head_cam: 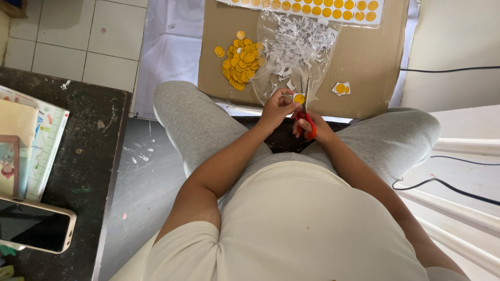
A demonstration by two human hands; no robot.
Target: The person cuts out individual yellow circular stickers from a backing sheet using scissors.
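The left hand (276, 106) pinches a small paper piece with a yellow circle (299, 99) just in front of the cardboard sheet (364, 62), and the right hand (312, 127) grips red scissors (306, 112) cutting it, so a slip could nick the close fingers, though the cardboard's near edge has open room.

Grip: left hand (276, 106) pinches a paper disc (299, 99), right hand (312, 127) with scissors (306, 112) just right of it | ahead: cardboard sheet (364, 57) | on it, ahead-left: pile of cut discs (240, 61); directly ahead: plastic bag of scraps (298, 47); ahead-right: small offcut (341, 89); far edge: uncut disc sheet (317, 7) | far left, nearer the body: phone (34, 226) on a table (88, 156)
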